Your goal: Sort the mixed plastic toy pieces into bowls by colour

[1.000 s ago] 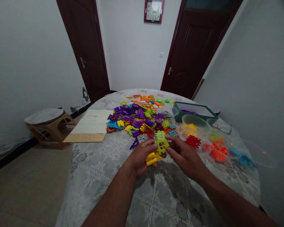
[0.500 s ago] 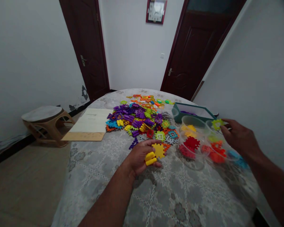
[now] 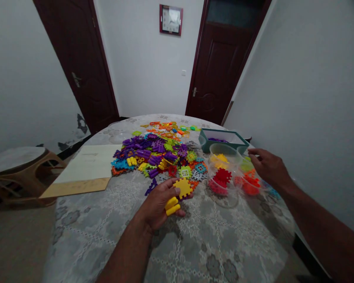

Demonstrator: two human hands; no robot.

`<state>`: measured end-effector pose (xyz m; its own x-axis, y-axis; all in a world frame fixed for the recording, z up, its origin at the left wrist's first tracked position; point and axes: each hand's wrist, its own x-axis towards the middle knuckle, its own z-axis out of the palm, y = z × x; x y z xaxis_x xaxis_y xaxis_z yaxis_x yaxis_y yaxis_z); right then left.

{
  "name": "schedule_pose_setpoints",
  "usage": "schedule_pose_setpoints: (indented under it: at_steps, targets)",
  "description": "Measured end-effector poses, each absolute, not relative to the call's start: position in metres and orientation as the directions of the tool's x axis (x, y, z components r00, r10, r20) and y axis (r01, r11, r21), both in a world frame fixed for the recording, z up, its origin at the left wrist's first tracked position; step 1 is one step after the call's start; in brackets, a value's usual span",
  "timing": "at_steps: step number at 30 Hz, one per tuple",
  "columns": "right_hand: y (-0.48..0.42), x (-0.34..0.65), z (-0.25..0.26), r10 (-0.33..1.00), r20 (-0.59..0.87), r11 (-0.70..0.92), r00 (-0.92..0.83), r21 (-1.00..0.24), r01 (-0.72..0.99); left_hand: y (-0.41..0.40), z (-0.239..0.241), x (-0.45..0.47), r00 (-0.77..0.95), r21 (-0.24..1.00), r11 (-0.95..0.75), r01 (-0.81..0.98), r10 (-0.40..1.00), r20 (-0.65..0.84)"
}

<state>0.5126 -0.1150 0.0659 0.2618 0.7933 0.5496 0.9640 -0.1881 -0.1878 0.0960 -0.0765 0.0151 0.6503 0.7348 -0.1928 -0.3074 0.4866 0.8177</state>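
Note:
My left hand (image 3: pixel 162 200) is closed around yellow plastic pieces over the near middle of the table. The thumb presses a square, notched yellow building piece (image 3: pixel 183 188), and a ribbed yellow piece (image 3: pixel 172 206) rests in the palm. On the right, my right hand (image 3: pixel 267 163) hovers at the rim of a clear cup with light green pieces (image 3: pixel 246 164). Its index finger and thumb are apart, and no piece shows between them. Nearby clear cups contain yellow pieces (image 3: pixel 220 160), red pieces (image 3: pixel 222 179) and orange pieces (image 3: pixel 250 182).
A heap of mixed building pieces (image 3: pixel 156 153), mostly purple, covers the table's middle, with smaller orange ones (image 3: pixel 165 127) behind. Behind the cups stands a green-edged box (image 3: pixel 238 137) with purple pieces inside. A cream board (image 3: pixel 82 165) lies left, and a stool (image 3: pixel 20 169) stands beyond it.
The light green piece has left my right hand's fingers, above the green cup. My left thumb has come down onto the square yellow piece. The whole view has shifted, moving things leftward.

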Motion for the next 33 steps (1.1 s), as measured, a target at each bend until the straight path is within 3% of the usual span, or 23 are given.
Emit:
schedule_pose_setpoints:
  at_steps: [3, 7, 10, 16, 20, 24, 27, 30, 33]
  targets:
    - [-0.140, 0.439, 0.068, 0.863, 0.473, 0.026, 0.180, -0.396, 0.918, -0.078, 0.015, 0.096, 0.676, 0.834, 0.474, -0.281, 0.715, -0.179]
    - [-0.161, 0.353, 0.060, 0.944, 0.330, 0.206, -0.005, -0.575, 0.792, -0.081, 0.015, 0.098, 0.702, 0.843, 0.471, -0.261, 0.692, -0.169]
    - [-0.162, 0.316, 0.044, 0.964, 0.261, 0.224, -0.051, -0.696, 0.682, -0.082, 0.014, 0.099, 0.716, 0.844, 0.472, -0.253, 0.678, -0.164]
    - [-0.152, 0.300, 0.029, 0.978, 0.208, 0.167, 0.026, -0.848, 0.503, -0.082, 0.013, 0.100, 0.694, 0.833, 0.489, -0.259, 0.694, -0.192]
    - [-0.131, 0.341, 0.050, 0.944, 0.297, 0.134, 0.143, -0.743, 0.656, -0.081, 0.013, 0.100, 0.642, 0.778, 0.544, -0.315, 0.726, -0.247]
    - [-0.093, 0.416, 0.062, 0.840, 0.510, 0.045, 0.183, -0.402, 0.915, -0.079, 0.012, 0.100, 0.608, 0.744, 0.563, -0.361, 0.746, -0.271]
    - [-0.068, 0.465, 0.060, 0.815, 0.558, -0.050, 0.155, -0.199, 0.979, -0.077, 0.011, 0.100, 0.604, 0.713, 0.581, -0.393, 0.747, -0.277]
    - [-0.061, 0.479, 0.059, 0.785, 0.602, -0.091, 0.148, -0.123, 0.988, -0.076, 0.010, 0.099, 0.595, 0.694, 0.585, -0.420, 0.755, -0.276]
    - [-0.078, 0.445, 0.060, 0.765, 0.633, -0.021, 0.117, -0.157, 0.987, -0.076, 0.009, 0.099, 0.587, 0.680, 0.588, -0.438, 0.760, -0.279]
